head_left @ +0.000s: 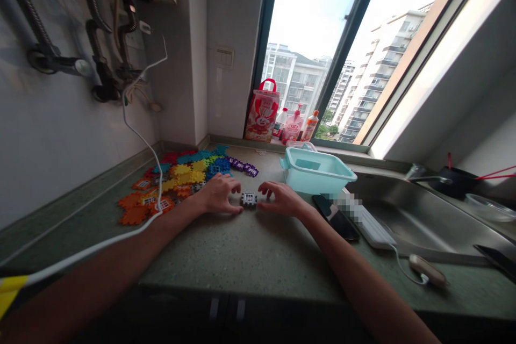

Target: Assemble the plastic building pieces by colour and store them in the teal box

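On the counter between my two hands sits a small grey-and-white block with a window-like grid [249,199], built of interlocking toy tiles. My left hand [221,193] is just left of it, fingers curved and apart, thumb tip close to the block. From the right, my right hand [280,199] faces it with fingers bent and spread, a small gap showing. Beyond my left hand spreads a pile of notched plastic tiles [185,173] in orange, yellow, blue, teal and red. A row of purple tiles [242,165] lies behind the block.
A turquoise plastic basin [318,172] stands beside the steel sink [411,220]. Right of my right hand lie a dark phone [334,217] and a white power strip [368,223]. A white cable [139,137] hangs across the left side. Bottles [293,126] line the windowsill.
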Demonstrator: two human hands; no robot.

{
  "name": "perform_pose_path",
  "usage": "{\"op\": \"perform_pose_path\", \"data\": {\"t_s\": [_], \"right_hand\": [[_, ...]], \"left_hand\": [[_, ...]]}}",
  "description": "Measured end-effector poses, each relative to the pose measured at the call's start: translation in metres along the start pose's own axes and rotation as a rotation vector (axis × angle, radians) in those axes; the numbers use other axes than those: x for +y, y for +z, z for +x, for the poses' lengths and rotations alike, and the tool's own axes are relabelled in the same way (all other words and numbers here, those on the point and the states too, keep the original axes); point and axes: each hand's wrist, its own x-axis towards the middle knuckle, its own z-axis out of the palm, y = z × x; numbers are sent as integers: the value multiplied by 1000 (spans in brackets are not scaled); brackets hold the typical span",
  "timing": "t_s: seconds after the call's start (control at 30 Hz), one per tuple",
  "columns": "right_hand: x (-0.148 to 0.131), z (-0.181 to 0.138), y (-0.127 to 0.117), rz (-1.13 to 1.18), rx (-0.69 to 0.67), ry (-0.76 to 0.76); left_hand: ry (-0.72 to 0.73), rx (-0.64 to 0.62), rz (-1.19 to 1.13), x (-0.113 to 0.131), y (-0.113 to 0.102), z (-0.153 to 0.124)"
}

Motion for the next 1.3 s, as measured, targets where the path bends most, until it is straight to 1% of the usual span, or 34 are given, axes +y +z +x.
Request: {"op": "perform_pose_path", "data": {"t_s": [0.1, 0.2, 0.3, 0.57, 0.73, 0.9, 1.07, 1.2, 1.3], "right_hand": [[-2, 1, 7, 25, 13, -41], [-6, 3, 16, 25, -10, -61], [-7, 6, 21, 22, 3, -70], [-16, 7, 16, -31, 16, -51], [-21, 6, 13, -54, -5, -39], [-17, 6, 14, -34, -2, -39], [-17, 4, 11, -34, -24, -38], [-16, 4, 10, -58, -29, 7], [-14, 5, 12, -88, -32, 44]], "left_hand": [[13, 20, -64, -1, 4, 1], [17, -6, -142, 2, 6, 3], [5, -14, -165, 4, 7, 4], [1, -5, -187, 3, 9, 3], [-9, -11, -203, 4, 8, 3], [-17, -11, -188, 7, 7, 3], [22, 1, -122, 2, 7, 2], [37, 9, -46, -2, 9, 1], [24, 5, -53, -2, 10, 1]]}}
